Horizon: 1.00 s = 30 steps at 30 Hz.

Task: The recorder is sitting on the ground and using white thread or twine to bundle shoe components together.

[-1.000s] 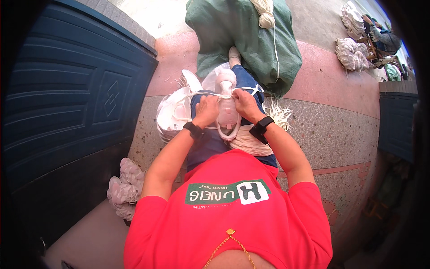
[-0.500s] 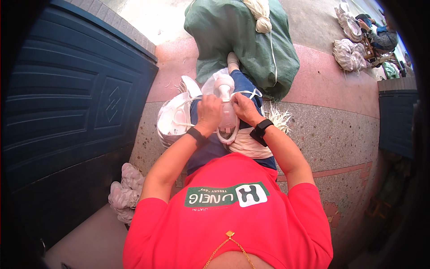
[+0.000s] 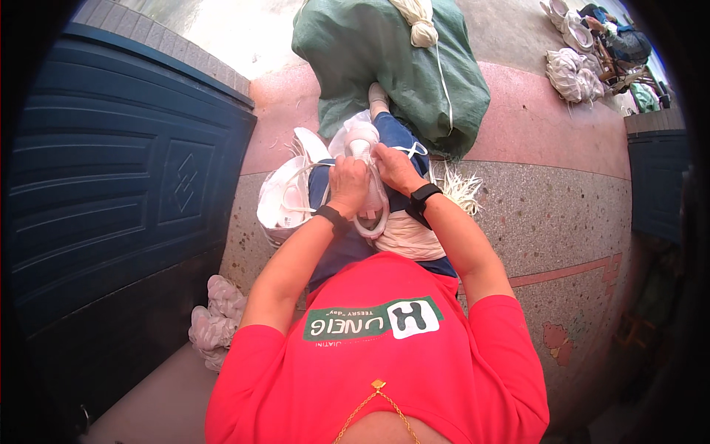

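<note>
A pale pinkish-white shoe (image 3: 362,138) lies across my lap with its rounded tip pointing away from me. A looped edge (image 3: 372,224) shows at its near end. My left hand (image 3: 349,181) is closed at the shoe's left side, its fingertips at the lacing; a white lace strand comes out beside it. On the other side my right hand (image 3: 399,170) is closed in a pinch at the lacing, with a loose white lace (image 3: 416,150) trailing past it to the right. The fingers partly hide the shoe's middle and the lace.
More white shoe pieces (image 3: 285,196) lie at my left thigh. A hank of laces (image 3: 414,237) with frayed ends (image 3: 460,191) rests at my right thigh. Ahead stands a big green sack (image 3: 399,66). A blue door (image 3: 133,148) is at left; a person (image 3: 627,46) sits far right.
My right hand has moved up and left, closer to my left hand over the shoe's lacing. My left hand has barely moved. The whole view has shifted slightly.
</note>
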Available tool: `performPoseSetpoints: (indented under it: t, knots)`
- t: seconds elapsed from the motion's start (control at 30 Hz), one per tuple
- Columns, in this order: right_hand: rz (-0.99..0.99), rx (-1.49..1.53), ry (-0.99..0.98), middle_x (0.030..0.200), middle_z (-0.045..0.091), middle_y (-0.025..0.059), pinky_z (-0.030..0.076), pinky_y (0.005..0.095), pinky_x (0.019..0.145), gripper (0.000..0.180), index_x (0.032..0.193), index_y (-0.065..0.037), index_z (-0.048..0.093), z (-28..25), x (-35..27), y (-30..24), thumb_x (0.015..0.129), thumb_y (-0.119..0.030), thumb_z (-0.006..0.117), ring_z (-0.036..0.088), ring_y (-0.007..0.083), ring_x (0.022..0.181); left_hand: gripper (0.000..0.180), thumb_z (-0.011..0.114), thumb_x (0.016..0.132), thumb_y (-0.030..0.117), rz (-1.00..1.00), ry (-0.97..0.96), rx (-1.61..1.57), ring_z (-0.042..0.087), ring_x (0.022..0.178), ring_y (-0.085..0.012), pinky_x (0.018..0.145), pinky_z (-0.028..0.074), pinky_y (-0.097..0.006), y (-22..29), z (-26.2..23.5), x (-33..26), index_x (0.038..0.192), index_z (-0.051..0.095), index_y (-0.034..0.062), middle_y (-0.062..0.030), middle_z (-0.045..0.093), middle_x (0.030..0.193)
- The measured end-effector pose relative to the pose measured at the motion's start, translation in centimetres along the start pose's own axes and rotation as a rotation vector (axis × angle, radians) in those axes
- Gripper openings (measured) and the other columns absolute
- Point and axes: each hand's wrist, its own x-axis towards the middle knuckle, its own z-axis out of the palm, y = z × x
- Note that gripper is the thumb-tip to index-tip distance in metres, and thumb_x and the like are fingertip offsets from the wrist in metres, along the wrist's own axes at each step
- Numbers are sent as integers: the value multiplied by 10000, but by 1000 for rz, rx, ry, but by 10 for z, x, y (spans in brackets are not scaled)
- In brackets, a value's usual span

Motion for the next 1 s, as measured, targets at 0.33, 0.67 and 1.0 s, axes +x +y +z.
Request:
performPoseSetpoints:
  t: [0.33, 0.67, 1.0]
  knots:
    - [15, 74, -51, 906, 675, 256, 511, 481, 772, 171, 1022, -13, 643, -6, 1, 6, 888, -110, 598, 657, 434, 899, 113, 751, 753, 188, 27, 13, -2, 587, 883, -306, 734, 469, -440, -2, -2, -2, 791, 683, 107, -87, 640, 831]
    - [-96, -83, -86, 874, 665, 251, 497, 531, 760, 187, 1020, -10, 565, -2, -12, -6, 851, -84, 597, 645, 445, 864, 86, 732, 773, 190, 47, -37, 44, 588, 909, -289, 734, 465, -436, -1, -3, -1, 823, 704, 126, -69, 651, 861]
    - [-33, 130, -111, 915, 665, 248, 493, 508, 767, 181, 1034, -22, 566, -11, -11, -7, 872, -92, 601, 631, 462, 908, 101, 649, 796, 174, 295, -61, 268, 569, 899, -259, 730, 425, -415, 8, -9, 7, 838, 661, 82, -66, 619, 852]
